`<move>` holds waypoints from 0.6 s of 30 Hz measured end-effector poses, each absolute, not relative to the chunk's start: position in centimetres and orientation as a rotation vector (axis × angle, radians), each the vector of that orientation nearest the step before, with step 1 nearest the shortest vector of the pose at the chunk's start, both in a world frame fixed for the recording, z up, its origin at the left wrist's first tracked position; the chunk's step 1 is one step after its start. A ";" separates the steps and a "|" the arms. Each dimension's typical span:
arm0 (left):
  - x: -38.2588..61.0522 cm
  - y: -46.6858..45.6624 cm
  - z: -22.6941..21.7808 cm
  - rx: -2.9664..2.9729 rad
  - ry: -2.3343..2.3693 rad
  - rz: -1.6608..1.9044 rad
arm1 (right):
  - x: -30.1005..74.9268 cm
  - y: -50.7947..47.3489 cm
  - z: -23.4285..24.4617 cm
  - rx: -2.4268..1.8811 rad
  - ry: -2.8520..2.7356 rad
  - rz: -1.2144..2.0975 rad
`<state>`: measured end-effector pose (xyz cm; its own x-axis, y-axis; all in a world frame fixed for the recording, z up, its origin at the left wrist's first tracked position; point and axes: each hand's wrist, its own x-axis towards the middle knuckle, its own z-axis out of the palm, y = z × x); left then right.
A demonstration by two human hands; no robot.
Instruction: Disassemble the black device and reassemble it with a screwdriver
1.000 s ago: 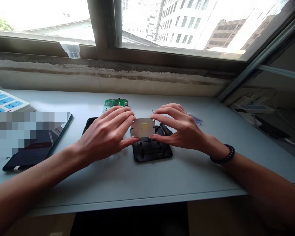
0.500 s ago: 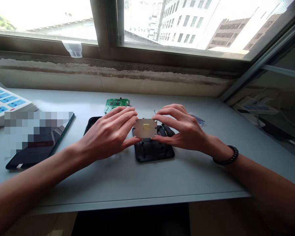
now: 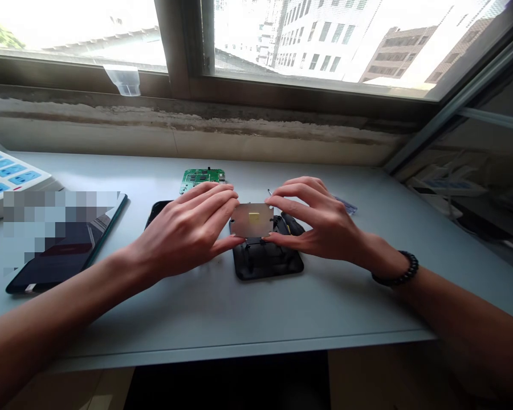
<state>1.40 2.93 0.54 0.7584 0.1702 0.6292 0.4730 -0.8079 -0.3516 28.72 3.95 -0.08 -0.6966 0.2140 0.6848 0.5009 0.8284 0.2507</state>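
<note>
Both hands are sharing one grip: the left hand [image 3: 186,228] is pinching the left corners of a thin metal plate [image 3: 252,229], thumb on the near edge and fingertips at the far one, while the right hand [image 3: 318,213] is pinching the right corners likewise. Plate is sitting between the two, a yellow pad [image 3: 254,217] showing on its upper face, untouched. Directly beneath the grip and toward the wearer, a black casing [image 3: 268,263] is lying on the table [image 3: 282,319]; whether plate and casing are touching, cannot tell. A dark-handled tool [image 3: 293,224] is resting just under the right fingers; a green circuit board [image 3: 200,176] is lying beyond the left fingers. Judgement: good handling is probably depending on light, equal pressure at all four corners, thumbs staying off the pad, both wrists moving together so the sheet isn't bending or twisting, and its notches being watched against the casing's posts.
</note>
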 end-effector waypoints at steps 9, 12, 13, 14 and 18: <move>1.4 2.8 1.0 -2.395 -0.436 -0.845 | 28.6 3.7 0.2 -0.504 -2.301 -0.575; 1.3 2.8 1.0 -2.383 -0.434 -0.861 | 28.6 3.6 0.3 -0.472 -2.278 -0.594; 1.3 2.8 1.0 -2.385 -0.434 -0.865 | 28.6 3.5 0.3 -0.465 -2.276 -0.594; 1.3 2.8 1.0 -2.386 -0.436 -0.867 | 28.6 3.5 0.3 -0.463 -2.275 -0.590; 1.2 2.7 1.1 -2.399 -0.474 -0.854 | 28.5 3.4 0.3 -0.479 -2.265 -0.570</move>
<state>1.23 2.68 1.08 0.7369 0.1412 0.6610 0.4864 -0.7899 -0.3735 28.52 3.36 0.26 -0.6571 0.1656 0.7354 0.4938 0.8316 0.2540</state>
